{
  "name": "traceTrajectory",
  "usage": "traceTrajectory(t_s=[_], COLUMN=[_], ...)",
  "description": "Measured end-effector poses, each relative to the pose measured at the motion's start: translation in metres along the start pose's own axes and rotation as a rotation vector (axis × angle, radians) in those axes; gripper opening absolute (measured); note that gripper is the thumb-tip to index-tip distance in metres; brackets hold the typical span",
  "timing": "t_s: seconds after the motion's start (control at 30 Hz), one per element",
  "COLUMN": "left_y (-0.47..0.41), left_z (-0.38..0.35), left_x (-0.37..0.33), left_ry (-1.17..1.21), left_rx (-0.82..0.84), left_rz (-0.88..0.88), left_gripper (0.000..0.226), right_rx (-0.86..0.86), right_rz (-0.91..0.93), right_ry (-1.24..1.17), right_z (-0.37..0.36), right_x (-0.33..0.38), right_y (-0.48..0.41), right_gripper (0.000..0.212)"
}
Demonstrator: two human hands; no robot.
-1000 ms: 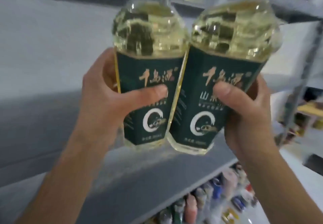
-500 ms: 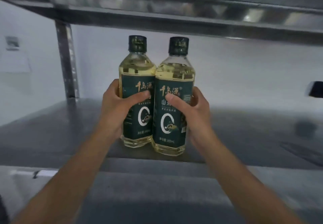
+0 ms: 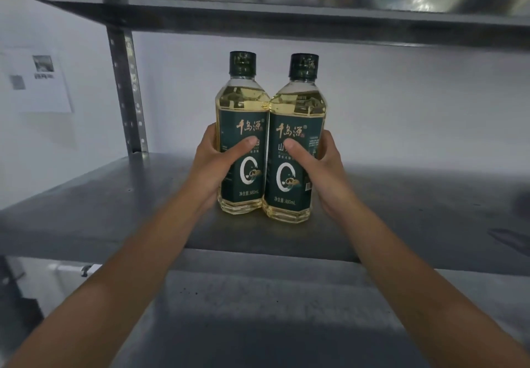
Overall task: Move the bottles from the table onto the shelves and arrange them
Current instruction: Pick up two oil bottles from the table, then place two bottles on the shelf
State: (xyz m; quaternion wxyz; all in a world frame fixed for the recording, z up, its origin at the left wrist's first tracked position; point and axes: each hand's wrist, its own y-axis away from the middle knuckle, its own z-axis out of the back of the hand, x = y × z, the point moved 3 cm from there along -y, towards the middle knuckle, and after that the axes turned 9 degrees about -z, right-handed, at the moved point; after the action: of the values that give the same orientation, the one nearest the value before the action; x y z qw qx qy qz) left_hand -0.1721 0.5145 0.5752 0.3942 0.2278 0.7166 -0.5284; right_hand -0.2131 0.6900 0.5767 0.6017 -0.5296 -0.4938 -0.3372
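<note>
Two clear bottles of pale yellow oil with dark green labels and dark caps stand upright side by side, touching, on the grey metal shelf (image 3: 114, 204). My left hand (image 3: 213, 167) grips the left bottle (image 3: 242, 115), thumb across its label. My right hand (image 3: 321, 167) grips the right bottle (image 3: 296, 121) the same way. Both bottle bases rest on the shelf, a little back from its front edge.
Another metal shelf (image 3: 286, 9) runs overhead, close above the bottle caps. A perforated upright post (image 3: 127, 95) stands at the back left. A paper notice (image 3: 40, 83) hangs on the white wall at the left. A lower shelf surface (image 3: 258, 310) lies beneath my forearms.
The bottles were held up tilted close to the camera; now they stand upright on the shelf, pushed a little further in. Both hands still grip them.
</note>
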Motion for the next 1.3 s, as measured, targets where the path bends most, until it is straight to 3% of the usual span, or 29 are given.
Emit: traceTrajectory(t_s=[0.13, 0.2, 0.3, 0.4, 0.47, 0.57, 0.7, 0.9, 1.03, 1.17, 1.3], left_y=[0.01, 0.02, 0.048, 0.087, 0.119, 0.159, 0.194, 0.245, 0.297, 0.348, 0.403], left_z=[-0.002, 0.001, 0.01, 0.014, 0.005, -0.018, -0.054, -0.101, -0.133, -0.165, -0.193], left_x=[0.003, 0.008, 0.014, 0.011, 0.006, 0.014, 0.022, 0.037, 0.068, 0.094, 0.103], left_ry=[-0.113, -0.332, -0.746, -1.086, -1.248, -1.385, -1.359, -1.159, -1.046, -0.918, -0.773], left_rx=[0.03, 0.074, 0.229, 0.379, 0.409, 0.429, 0.444, 0.671, 0.936, 1.23, 1.51], left_rz=[0.003, -0.001, 0.039, 0.066, -0.04, -0.277, -0.426, -0.57, -0.587, -0.602, -0.725], left_gripper=[0.058, 0.069, 0.093, 0.066, 0.063, 0.074, 0.074, 0.074, 0.075, 0.079, 0.077], right_rx=[-0.028, -0.042, -0.035, 0.0, -0.07, -0.203, -0.257, -0.35, -0.459, -0.573, -0.75], right_rz=[0.012, 0.049, 0.109, 0.016, 0.049, 0.18, 0.324, 0.157, -0.088, -0.498, -0.836], right_ry=[0.101, 0.217, 0.593, 1.08, 1.261, 1.284, 1.356, 1.415, 1.497, 1.51, 1.425], right_z=[0.001, 0.003, 0.014, 0.031, 0.042, 0.055, 0.076, 0.129, 0.165, 0.185, 0.179], right_x=[-0.006, -0.009, -0.015, -0.03, -0.038, -0.047, -0.055, -0.067, -0.102, -0.143, -0.171], right_y=[0.008, 0.018, 0.041, 0.071, 0.094, 0.126, 0.161, 0.229, 0.3, 0.384, 0.467], right_gripper=[0.058, 0.064, 0.067, 0.04, 0.034, 0.057, 0.054, 0.052, 0.051, 0.056, 0.063])
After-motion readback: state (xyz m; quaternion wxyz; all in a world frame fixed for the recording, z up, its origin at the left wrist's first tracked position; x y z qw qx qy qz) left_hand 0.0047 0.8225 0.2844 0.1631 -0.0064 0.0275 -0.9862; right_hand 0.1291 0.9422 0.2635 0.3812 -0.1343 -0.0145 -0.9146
